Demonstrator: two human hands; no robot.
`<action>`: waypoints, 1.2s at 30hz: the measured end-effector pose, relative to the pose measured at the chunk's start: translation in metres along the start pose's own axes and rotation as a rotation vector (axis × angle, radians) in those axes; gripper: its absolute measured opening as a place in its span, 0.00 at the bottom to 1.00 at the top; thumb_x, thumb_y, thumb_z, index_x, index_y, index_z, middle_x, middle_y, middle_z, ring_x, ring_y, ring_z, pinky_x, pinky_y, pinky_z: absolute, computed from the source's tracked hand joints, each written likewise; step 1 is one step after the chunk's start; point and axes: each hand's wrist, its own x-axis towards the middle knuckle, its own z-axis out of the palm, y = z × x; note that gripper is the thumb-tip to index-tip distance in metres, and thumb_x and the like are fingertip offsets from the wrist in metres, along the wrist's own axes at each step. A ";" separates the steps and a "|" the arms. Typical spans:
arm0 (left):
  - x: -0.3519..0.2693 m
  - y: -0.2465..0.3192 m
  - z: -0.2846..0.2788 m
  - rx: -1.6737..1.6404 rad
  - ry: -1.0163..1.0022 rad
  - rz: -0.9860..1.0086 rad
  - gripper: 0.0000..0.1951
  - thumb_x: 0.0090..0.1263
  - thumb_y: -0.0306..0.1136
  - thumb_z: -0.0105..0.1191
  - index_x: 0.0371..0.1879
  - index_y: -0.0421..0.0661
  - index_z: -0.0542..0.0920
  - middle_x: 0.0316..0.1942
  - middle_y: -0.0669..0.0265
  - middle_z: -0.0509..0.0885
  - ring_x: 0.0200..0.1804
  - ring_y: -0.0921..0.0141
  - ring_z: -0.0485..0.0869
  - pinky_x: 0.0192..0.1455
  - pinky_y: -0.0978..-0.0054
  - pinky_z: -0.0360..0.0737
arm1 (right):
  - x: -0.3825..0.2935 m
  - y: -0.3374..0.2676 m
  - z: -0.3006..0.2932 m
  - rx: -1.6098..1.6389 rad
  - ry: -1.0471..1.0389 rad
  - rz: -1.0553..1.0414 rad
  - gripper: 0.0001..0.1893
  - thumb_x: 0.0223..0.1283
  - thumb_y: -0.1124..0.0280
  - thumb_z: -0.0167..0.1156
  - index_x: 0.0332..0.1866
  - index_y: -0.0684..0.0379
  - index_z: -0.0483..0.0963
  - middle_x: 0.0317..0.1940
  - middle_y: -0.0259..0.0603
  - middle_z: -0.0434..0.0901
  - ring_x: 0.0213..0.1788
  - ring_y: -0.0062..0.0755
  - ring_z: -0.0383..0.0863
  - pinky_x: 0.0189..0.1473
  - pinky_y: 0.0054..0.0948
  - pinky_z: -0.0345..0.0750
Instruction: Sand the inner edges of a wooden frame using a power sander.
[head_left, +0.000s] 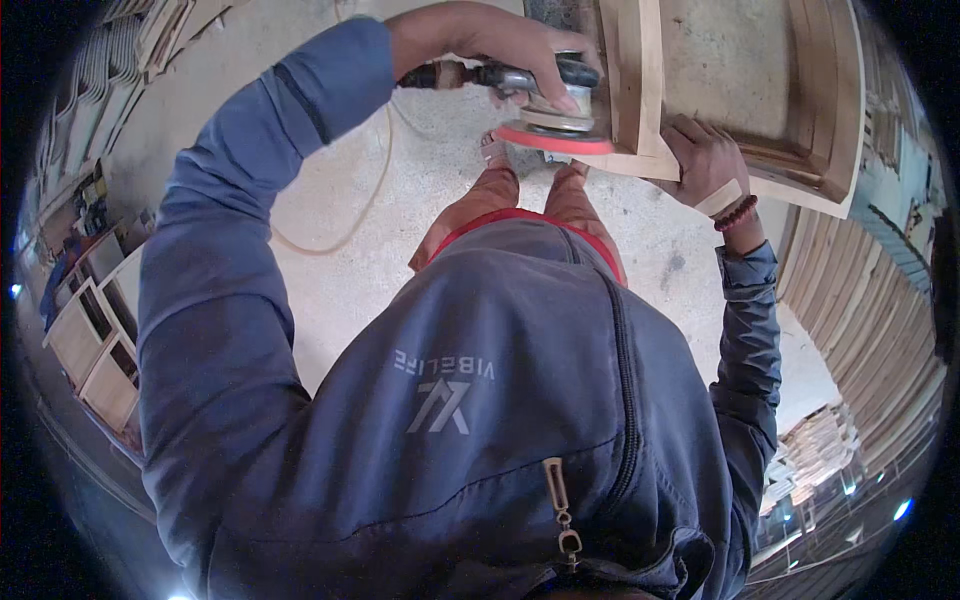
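Note:
My left hand (517, 45) is wrapped over the top of a random orbital sander (559, 112) with a red pad, at the upper middle. A dark handle or hose fitting runs left from its body, beneath my wrist. The pad's right edge is beside the corner of a wooden frame (795, 191); whether they touch, I cannot tell. My right hand (705, 157) grips the near rail of this frame, fingers over the wood. The frame has crosspieces and recessed inner edges, and reaches past the top of the view.
A pale hose (375, 202) curves over the concrete floor (337, 285) at the left. Stacked wooden strips (862, 322) stand at the right. Curved wooden parts (112, 67) line the upper left, with wooden panels (105, 360) below. My feet are beneath the sander.

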 end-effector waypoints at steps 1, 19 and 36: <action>0.001 -0.003 0.000 0.004 -0.004 0.005 0.37 0.58 0.43 0.67 0.67 0.54 0.65 0.38 0.64 0.80 0.26 0.76 0.77 0.29 0.77 0.77 | 0.000 0.000 0.000 0.019 -0.008 0.024 0.32 0.43 0.53 0.70 0.56 0.56 0.75 0.51 0.43 0.78 0.51 0.48 0.80 0.52 0.42 0.78; -0.026 -0.029 -0.010 0.083 0.014 -0.059 0.37 0.57 0.43 0.67 0.67 0.59 0.65 0.40 0.64 0.80 0.28 0.76 0.78 0.27 0.78 0.76 | 0.001 0.003 0.003 -0.037 0.057 -0.044 0.29 0.42 0.54 0.72 0.52 0.55 0.77 0.49 0.43 0.79 0.50 0.47 0.81 0.51 0.43 0.79; -0.059 -0.029 0.012 0.067 0.223 0.091 0.32 0.56 0.33 0.62 0.63 0.52 0.68 0.44 0.62 0.80 0.43 0.67 0.79 0.41 0.68 0.77 | 0.005 0.000 0.003 -0.025 0.039 -0.085 0.24 0.49 0.51 0.70 0.43 0.59 0.77 0.38 0.42 0.79 0.38 0.46 0.83 0.41 0.40 0.80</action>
